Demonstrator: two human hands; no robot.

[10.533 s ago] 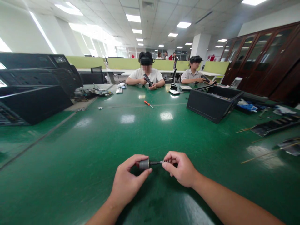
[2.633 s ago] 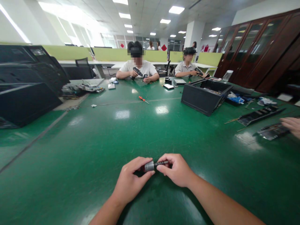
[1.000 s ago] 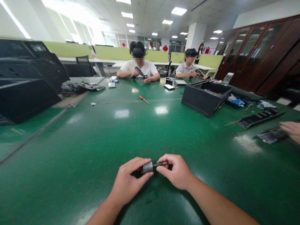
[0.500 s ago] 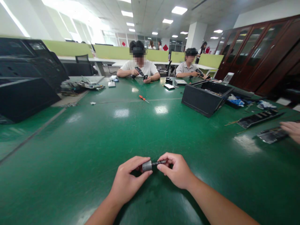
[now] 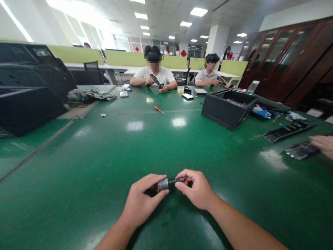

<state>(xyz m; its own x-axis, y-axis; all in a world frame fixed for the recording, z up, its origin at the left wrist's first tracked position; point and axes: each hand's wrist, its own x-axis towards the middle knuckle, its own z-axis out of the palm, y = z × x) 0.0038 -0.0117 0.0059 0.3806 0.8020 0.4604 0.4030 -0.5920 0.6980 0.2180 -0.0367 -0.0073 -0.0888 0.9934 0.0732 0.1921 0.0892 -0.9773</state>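
Observation:
Near the front of the green table, my left hand point(image 5: 142, 196) grips a short grey metal cylinder point(image 5: 163, 184) between thumb and fingers. It looks like a small motor, though I cannot tell its exact kind. A dark ridged shaft point(image 5: 173, 181) sticks out of its right end. The fingers of my right hand point(image 5: 195, 187) are closed around the free end of that shaft, hiding its tip. Both hands are low over the table, and the piece lies nearly level between them.
An orange-handled screwdriver point(image 5: 159, 110) lies further back on the green table point(image 5: 125, 149). A black computer case point(image 5: 230, 108) stands right, with metal panels point(image 5: 288, 132) beyond it. At the right edge is another person's hand point(image 5: 322, 145). Two people with power drills point(image 5: 154, 79) sit opposite.
My hands and the piece stay almost still. The other person's hand at the right edge has shifted slightly left.

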